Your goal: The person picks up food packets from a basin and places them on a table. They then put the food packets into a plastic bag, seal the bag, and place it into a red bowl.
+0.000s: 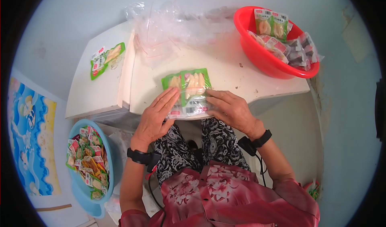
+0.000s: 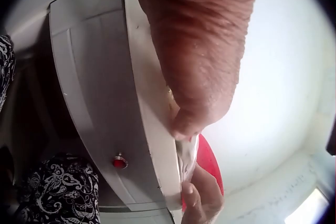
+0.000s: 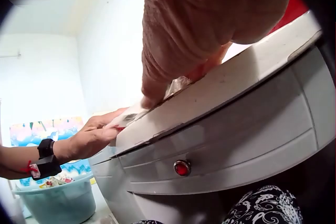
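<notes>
A clear plastic bag (image 1: 192, 108) with a red line across it lies at the front edge of the white table. Green-edged snack packets (image 1: 196, 82) with pale pieces showing show through it side by side. My left hand (image 1: 156, 112) rests extended fingers on the bag's left side, its thumb apart near the table edge. On the right side, my right hand (image 1: 233, 110) touches the bag with nearly straight fingers. Both wrist views show the hands close over the tabletop, hiding most of the bag.
A red basin (image 1: 257, 52) of packets stands at the back right. Loose clear bags (image 1: 161, 29) lie along the wall. Another green packet (image 1: 106, 60) sits on the left cabinet top. Below left is a blue basin (image 1: 114, 158) full of packets. A drawer has a red knob (image 3: 182, 168).
</notes>
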`<action>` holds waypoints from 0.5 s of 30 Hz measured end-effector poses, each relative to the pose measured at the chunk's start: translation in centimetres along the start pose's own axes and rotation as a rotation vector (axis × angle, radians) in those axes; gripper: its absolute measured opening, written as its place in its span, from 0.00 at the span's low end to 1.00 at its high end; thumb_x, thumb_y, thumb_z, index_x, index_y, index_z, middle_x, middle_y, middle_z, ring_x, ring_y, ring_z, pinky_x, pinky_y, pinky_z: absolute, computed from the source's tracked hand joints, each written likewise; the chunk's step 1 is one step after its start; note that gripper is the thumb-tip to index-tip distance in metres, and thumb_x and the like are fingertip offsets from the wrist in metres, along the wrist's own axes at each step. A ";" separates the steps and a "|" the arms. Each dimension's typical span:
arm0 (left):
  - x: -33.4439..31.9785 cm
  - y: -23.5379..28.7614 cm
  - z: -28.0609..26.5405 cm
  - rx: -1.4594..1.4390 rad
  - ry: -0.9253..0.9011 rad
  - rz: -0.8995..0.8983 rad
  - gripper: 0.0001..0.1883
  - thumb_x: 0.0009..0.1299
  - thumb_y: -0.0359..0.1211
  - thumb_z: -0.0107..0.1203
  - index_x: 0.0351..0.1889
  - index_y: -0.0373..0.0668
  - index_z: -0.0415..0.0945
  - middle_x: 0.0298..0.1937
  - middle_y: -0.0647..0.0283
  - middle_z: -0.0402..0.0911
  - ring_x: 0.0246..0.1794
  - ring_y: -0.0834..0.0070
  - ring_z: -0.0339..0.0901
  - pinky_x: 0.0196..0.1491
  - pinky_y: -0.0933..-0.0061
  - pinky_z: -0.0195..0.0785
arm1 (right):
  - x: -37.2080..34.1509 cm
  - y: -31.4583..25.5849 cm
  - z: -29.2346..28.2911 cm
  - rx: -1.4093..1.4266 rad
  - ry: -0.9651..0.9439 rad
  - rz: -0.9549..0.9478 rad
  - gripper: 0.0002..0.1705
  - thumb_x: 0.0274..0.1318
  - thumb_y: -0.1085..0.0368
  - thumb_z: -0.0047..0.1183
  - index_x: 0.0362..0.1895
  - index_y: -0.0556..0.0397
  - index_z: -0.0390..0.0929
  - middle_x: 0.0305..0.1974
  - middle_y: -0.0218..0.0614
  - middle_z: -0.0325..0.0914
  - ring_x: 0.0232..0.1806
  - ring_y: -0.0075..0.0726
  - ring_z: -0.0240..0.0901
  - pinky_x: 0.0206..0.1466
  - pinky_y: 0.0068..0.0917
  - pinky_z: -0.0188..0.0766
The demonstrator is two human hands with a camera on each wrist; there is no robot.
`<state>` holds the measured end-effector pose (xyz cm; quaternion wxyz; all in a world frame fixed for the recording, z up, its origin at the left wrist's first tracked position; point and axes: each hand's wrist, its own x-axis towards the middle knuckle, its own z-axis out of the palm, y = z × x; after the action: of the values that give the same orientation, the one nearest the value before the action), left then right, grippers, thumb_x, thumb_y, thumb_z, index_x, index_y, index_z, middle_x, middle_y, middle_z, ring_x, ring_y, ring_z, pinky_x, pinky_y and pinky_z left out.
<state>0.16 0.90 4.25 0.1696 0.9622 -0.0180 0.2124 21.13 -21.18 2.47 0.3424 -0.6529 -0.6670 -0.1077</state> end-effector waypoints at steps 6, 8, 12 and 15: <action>0.2 -0.9 0.4 -0.089 0.065 -0.036 0.27 0.69 0.23 0.53 0.70 0.37 0.73 0.72 0.53 0.74 0.74 0.53 0.70 0.75 0.59 0.63 | 0.5 -0.8 -0.9 0.007 0.003 0.004 0.32 0.53 0.48 0.69 0.58 0.52 0.80 0.58 0.41 0.82 0.55 0.50 0.80 0.61 0.42 0.77; 1.1 -1.1 -0.2 -0.133 0.077 -0.066 0.23 0.73 0.24 0.51 0.68 0.37 0.75 0.70 0.53 0.77 0.72 0.53 0.72 0.74 0.60 0.64 | 1.7 -2.0 -1.7 -0.072 0.006 0.024 0.35 0.52 0.44 0.69 0.59 0.50 0.81 0.56 0.41 0.83 0.54 0.50 0.80 0.62 0.45 0.75; 3.2 -1.1 -2.6 -0.124 0.040 -0.061 0.18 0.77 0.27 0.50 0.64 0.37 0.78 0.65 0.53 0.81 0.67 0.54 0.76 0.69 0.59 0.67 | 4.5 -1.8 -2.1 -0.199 -0.027 0.017 0.31 0.49 0.43 0.69 0.52 0.49 0.83 0.48 0.41 0.84 0.54 0.49 0.79 0.64 0.48 0.70; 4.6 -1.0 -3.7 -0.173 -0.007 -0.132 0.17 0.80 0.32 0.48 0.63 0.39 0.79 0.63 0.52 0.82 0.64 0.53 0.77 0.68 0.58 0.67 | 6.8 -1.6 -1.8 -0.286 -0.080 0.050 0.24 0.45 0.51 0.68 0.44 0.49 0.83 0.43 0.42 0.82 0.58 0.50 0.75 0.67 0.48 0.67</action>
<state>2.91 3.26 8.98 0.2656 0.9438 0.0266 0.1949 20.76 -16.99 8.37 0.2217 -0.7152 -0.6415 -0.1667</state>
